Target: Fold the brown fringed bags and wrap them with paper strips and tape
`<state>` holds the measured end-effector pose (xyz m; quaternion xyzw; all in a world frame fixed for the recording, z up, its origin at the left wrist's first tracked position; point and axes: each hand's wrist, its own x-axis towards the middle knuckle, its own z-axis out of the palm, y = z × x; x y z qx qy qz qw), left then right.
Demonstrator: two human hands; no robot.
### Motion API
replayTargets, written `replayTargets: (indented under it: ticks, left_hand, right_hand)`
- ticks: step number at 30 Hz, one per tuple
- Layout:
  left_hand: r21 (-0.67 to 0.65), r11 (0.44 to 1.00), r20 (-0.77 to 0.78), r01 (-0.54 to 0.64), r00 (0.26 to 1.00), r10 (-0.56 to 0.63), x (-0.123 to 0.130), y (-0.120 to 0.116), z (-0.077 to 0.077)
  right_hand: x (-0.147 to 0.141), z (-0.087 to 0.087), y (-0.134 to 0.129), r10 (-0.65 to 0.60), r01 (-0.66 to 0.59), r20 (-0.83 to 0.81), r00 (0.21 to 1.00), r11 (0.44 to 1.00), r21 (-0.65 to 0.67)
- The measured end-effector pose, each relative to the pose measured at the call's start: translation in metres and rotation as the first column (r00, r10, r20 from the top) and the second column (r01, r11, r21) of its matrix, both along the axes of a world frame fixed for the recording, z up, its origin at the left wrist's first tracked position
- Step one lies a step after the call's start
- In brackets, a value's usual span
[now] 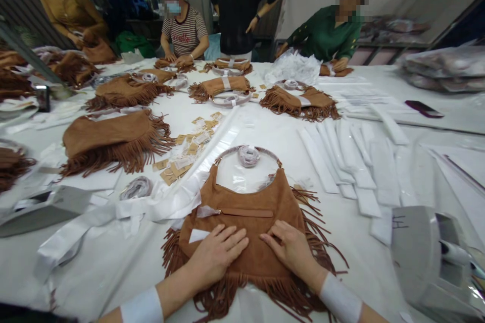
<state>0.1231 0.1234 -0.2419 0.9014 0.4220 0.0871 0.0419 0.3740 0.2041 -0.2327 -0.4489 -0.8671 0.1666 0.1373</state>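
A brown suede handbag [250,201] with long fringe lies flat on the white table right in front of me, its wrapped handle curving away from me. My left hand [223,253] rests flat on the bag's lower left, fingers stretched out. On the lower right, my right hand [288,248] touches the suede with fingers bent and thumb apart; nothing shows in its grasp. Across the bag's front runs a zip pocket [246,213], with white wrap around its pull. A white slip [199,235] lies on the bag beside my left hand. A coiled wrapped strap [248,156] sits inside the handle loop.
White padded strips [356,156] are spread to the right, near a grey tape dispenser [420,257]. Paper tags [185,154] and crumpled white wrapping [151,207] lie left. Another fringed bag [109,133] lies beyond. Several people work across the table; a phone [423,108] lies far right.
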Motion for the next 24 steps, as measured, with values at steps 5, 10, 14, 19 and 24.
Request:
replayTargets:
  ticks: [5, 10, 14, 19, 24]
  left_hand:
    - [-0.103, 0.994, -0.020, -0.022, 1.000, 0.020, 0.000, 0.001, -0.006]
    - [-0.105, 0.994, 0.003, -0.034, 0.999, 0.035, 0.001, 0.001, -0.004]
    - [-0.111, 0.994, 0.015, -0.023, 1.000, 0.025, 0.001, 0.002, -0.003]
    - [-0.110, 0.994, 0.031, -0.024, 0.999, 0.027, 0.000, 0.003, -0.005]
    - [-0.115, 0.993, 0.034, -0.003, 0.999, 0.007, -0.001, 0.003, -0.007]
  right_hand:
    - [-0.035, 0.028, 0.065, -0.170, 0.170, -0.008, 0.985, 0.985, -0.021]
    - [-0.099, 0.025, 0.129, -0.296, 0.304, 0.092, 0.951, 0.949, -0.081]
    - [-0.123, 0.006, 0.137, -0.284, 0.289, 0.054, 0.957, 0.944, -0.159]
    - [-0.113, 0.002, 0.138, -0.280, 0.248, -0.082, 0.956, 0.929, -0.275]
    - [-0.105, 0.000, 0.141, -0.361, 0.256, -0.231, 0.904, 0.887, -0.385]
